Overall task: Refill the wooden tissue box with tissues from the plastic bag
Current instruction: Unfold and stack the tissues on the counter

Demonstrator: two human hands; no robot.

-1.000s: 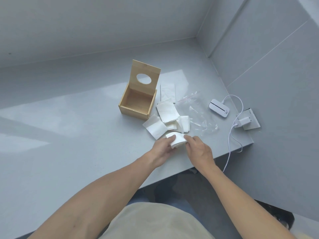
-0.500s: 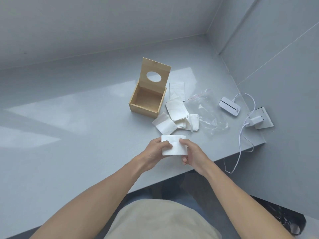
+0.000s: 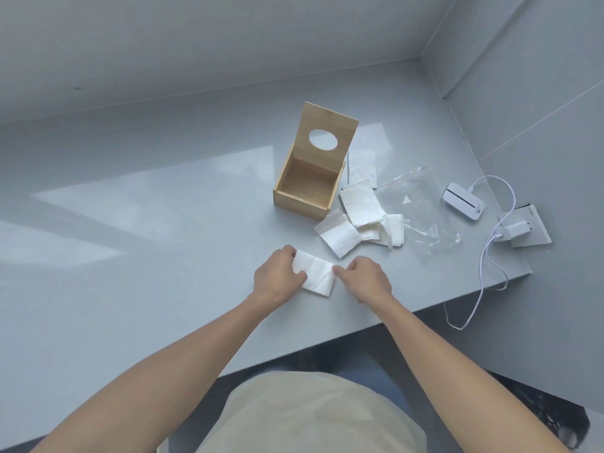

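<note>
While the wooden tissue box (image 3: 309, 183) sits open near the middle of the grey counter (image 3: 137, 230), lid tipped up and back so the oval hole faces the camera, its inside looks bare wood, no tissues in there that I can see. Just to the right of the box is a loose pile of tissues (image 3: 358, 220), a few folded squares overlapping each other, one lying flatter behind the box's right side. Touching the pile on its right is the clear plastic bag (image 3: 416, 209), flat and crumpled, with a reddish strip along its top edge.

Closer to the person, one folded tissue (image 3: 315, 273) lies on the counter between both hands. The left hand (image 3: 277, 277) has a grip on its left end, thumb on top and fingers curled around the edge. The right hand (image 3: 367, 277) is pinching the right end with fingertips, a narrow grip. The tissue looks pressed down flat-ish, tilted a bit.

Off at the right edge of the counter there's a small white device (image 3: 462, 201) with a dark slot, and a white charger (image 3: 516, 230) plugged into a socket plate, with a white cable (image 3: 480, 279) looping over the counter edge.
</note>
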